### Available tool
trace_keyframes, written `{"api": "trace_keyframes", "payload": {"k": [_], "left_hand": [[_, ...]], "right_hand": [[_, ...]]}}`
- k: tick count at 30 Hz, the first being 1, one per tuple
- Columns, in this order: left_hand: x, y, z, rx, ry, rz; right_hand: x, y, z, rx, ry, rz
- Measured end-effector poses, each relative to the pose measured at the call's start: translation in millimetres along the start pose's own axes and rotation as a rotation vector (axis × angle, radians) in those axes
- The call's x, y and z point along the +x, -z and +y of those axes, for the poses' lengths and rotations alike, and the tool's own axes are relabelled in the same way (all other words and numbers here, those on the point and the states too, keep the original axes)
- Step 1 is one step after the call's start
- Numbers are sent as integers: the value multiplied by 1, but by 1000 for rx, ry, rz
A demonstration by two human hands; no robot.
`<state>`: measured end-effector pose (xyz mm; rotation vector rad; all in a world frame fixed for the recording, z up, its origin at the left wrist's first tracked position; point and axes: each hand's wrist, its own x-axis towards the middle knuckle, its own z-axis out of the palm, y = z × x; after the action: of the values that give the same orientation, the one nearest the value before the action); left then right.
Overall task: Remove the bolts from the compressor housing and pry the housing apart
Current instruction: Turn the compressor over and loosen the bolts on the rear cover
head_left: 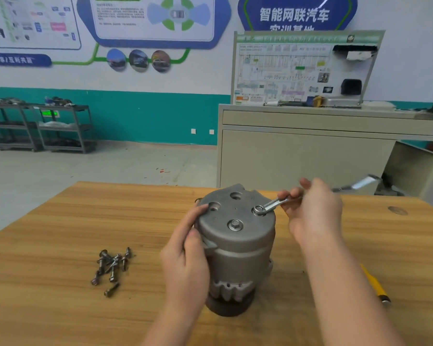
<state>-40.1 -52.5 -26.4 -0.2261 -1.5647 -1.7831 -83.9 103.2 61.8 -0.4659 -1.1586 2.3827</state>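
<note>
A grey metal compressor housing (238, 240) stands upright on the wooden table (60, 221). Its top face carries one hex bolt (235, 224) near the front and two empty bolt holes. My right hand (313, 211) grips a silver wrench (275, 203); the wrench's ring end sits over a second bolt (260, 210) at the right of the top face, and its far end sticks out beyond my hand. My left hand (188, 245) holds the housing's left side, fingers on the top edge.
Several loose bolts (111, 267) lie in a pile on the table, left of the housing. A yellow-handled tool (375, 283) lies by my right forearm. A beige cabinet (310, 151) with a display board stands behind the table.
</note>
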Motion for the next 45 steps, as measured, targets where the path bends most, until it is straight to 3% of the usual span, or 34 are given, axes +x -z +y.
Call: {"api": "trace_keyframes", "payload": {"k": [2, 5, 10, 12, 16, 19, 22, 24, 26, 27, 29, 30, 33, 36, 39, 42, 45], "left_hand": [[13, 5, -1, -47, 63, -57], [22, 5, -5, -50, 99, -142], [25, 8, -9, 38, 12, -286], [30, 13, -10, 72, -12, -355], [38, 24, -13, 133, -7, -469], [37, 25, -19, 159, -1, -446], [39, 24, -17, 85, 18, -405], [37, 23, -21, 68, 31, -358], [26, 24, -32, 68, 83, -273], [19, 24, -37, 80, 111, -234], [6, 24, -46, 81, 153, -223], [2, 24, -50, 59, 163, -237], [3, 26, -54, 16, 149, -314], [6, 27, -58, 17, 172, -321], [6, 29, -62, 7, 190, -349], [8, 33, -68, -57, 232, -373], [9, 34, -71, -121, 299, -387]], "right_hand": [[13, -4, -5, -370, -5, -74], [32, -17, -18, -1171, 241, -144], [27, -72, -14, -1805, 504, -471], [6, -86, -7, -1828, 655, -723], [-46, -73, -8, -1592, 976, -1169], [-71, -29, -15, -1355, 1216, -1259], [-71, 24, -17, -1104, 1392, -1156], [-63, 58, -17, -933, 1365, -1026], [-54, 81, -15, -734, 1159, -851], [-49, 86, -13, -570, 965, -769], [-36, 83, -12, -184, 401, -639], [-24, 79, -11, -121, 173, -559], [18, 52, -19, -439, -97, -388], [43, 9, -32, -901, -138, -460], [43, -39, -34, -1374, -60, -614], [16, -77, -25, -1679, 210, -838], [-22, -83, -17, -1732, 588, -1061]]}}
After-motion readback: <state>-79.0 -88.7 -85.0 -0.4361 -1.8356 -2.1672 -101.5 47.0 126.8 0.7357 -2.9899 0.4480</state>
